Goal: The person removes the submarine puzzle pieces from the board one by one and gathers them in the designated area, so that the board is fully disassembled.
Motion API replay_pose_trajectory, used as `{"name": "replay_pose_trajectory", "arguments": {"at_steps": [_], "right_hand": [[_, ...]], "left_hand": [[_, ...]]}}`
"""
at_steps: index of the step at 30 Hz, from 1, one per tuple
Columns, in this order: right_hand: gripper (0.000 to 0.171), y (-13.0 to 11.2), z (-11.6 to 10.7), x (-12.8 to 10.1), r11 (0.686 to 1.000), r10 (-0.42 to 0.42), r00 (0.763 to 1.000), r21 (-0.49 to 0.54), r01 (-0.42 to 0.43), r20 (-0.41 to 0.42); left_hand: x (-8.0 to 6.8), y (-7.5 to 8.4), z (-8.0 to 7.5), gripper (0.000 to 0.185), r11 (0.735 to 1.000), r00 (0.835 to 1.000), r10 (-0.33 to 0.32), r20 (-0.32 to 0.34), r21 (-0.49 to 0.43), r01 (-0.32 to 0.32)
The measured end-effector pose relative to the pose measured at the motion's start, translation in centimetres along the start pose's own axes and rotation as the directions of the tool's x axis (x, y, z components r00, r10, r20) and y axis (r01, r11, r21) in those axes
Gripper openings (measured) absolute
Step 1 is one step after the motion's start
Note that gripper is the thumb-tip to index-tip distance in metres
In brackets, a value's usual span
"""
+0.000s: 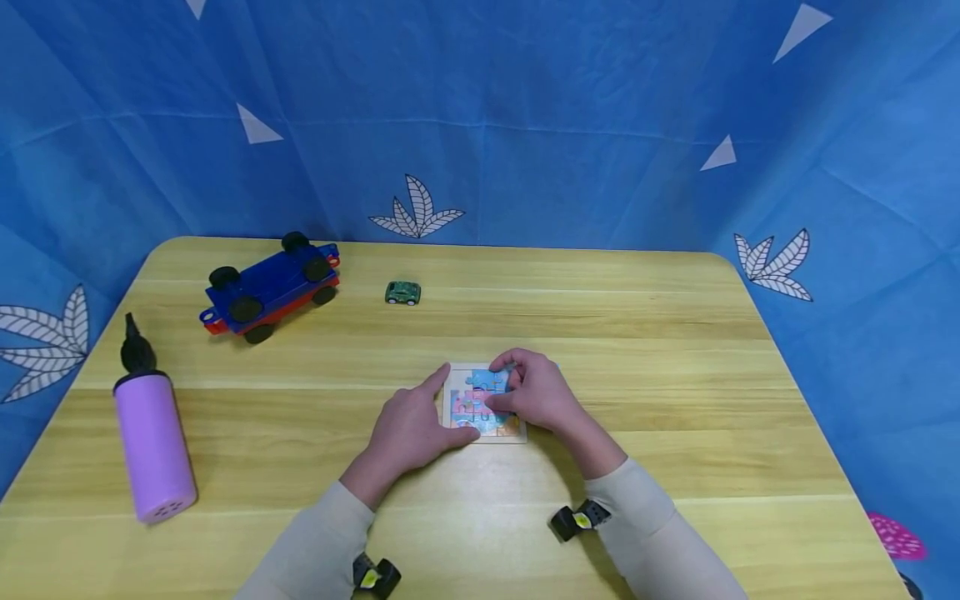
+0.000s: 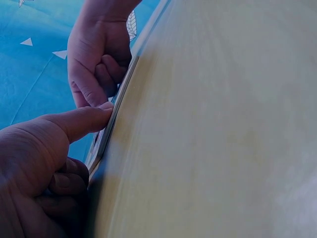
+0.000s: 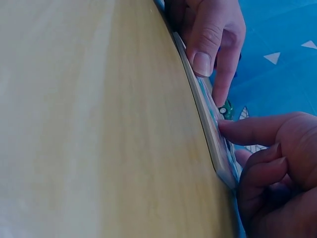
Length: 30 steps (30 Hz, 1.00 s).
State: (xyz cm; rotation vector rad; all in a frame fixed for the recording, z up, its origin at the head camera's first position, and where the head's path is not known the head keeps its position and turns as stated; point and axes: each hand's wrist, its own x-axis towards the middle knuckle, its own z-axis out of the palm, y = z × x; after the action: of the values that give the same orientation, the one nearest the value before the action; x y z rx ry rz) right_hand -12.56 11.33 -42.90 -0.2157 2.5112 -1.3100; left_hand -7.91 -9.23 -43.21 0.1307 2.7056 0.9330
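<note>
Blue leaf-print cloth walls in a pale wooden table point(image 1: 675, 350), with a purple pump point(image 1: 153, 446), a blue toy truck point(image 1: 270, 287) and a small green car point(image 1: 402, 292) well off to the left. At centre-front lies a small jigsaw board point(image 1: 483, 402): the left hand point(image 1: 408, 429) braces its left edge with forefinger extended and thumb along the near edge, while the right hand point(image 1: 536, 392) curls its fingers onto the pieces. If the left hand's bracing slackens, the thin board could skid on the smooth wood, and a hard press could pop neighbouring pieces loose.

Puzzle point(image 1: 480, 406) mid-table point(image 1: 675, 400); pump point(image 1: 152, 442) far left; truck point(image 1: 268, 287) and car point(image 1: 402, 292) behind
</note>
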Motion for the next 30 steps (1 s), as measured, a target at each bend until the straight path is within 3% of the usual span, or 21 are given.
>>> {"name": "replay_pose_trajectory", "arguments": {"at_steps": [19,30], "right_hand": [[0.033,0.35,-0.14,0.14,0.999,-0.034,0.999,0.017,0.033,0.038],[0.026,0.82,-0.32,0.43,0.997,-0.064,0.992,0.053,0.058,0.110]], "left_hand": [[0.08,-0.20,0.24,0.106,1.000,1.000,0.018,-0.007,0.012,-0.018],[0.10,-0.26,0.27,0.106,1.000,1.000,0.003,0.000,0.009,-0.003]]}}
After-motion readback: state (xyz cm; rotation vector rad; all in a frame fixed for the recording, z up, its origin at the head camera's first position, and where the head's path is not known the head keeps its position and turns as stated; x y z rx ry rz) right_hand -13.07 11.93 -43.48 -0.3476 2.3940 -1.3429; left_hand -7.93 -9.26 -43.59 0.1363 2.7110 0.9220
